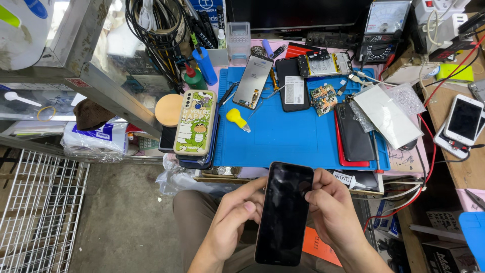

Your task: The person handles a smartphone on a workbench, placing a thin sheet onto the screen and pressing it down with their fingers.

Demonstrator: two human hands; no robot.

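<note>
Gripping a black phone (pixel 284 213) from both sides, the person holds it over the lap, screen up and dark. Left hand (pixel 233 218) curls around the phone's left edge w/ the thumb laid on the glass; right hand (pixel 331 210) closes on the right edge, fingertips at the upper corner. Both hands are wrapped on it, not spread. Can't tell if the fingers are pressing or prying; no gap shows at the frame.

As for progress: the handset looks whole, screen seated, no tool in either hand, so I'd judge opening hasn't started, or it's just being checked.

Just beyond the fingertips sits the blue work mat (pixel 283 136). On it, ahead of the left hand, a yellow-handled tool (pixel 236 118) lies untouched. Further out, a loose display panel (pixel 252 82) leans next to a dark phone back (pixel 293 85) and an opened phone showing its battery (pixel 323 64). Ahead of the right hand, a black phone on a red one (pixel 353 132), then a white sheet (pixel 386 115). Far left of the left hand, a stack topped w/ a cartoon dinosaur case (pixel 195 123). Far right, a white phone (pixel 462 120); at the back, an analog meter (pixel 384 28).
</note>
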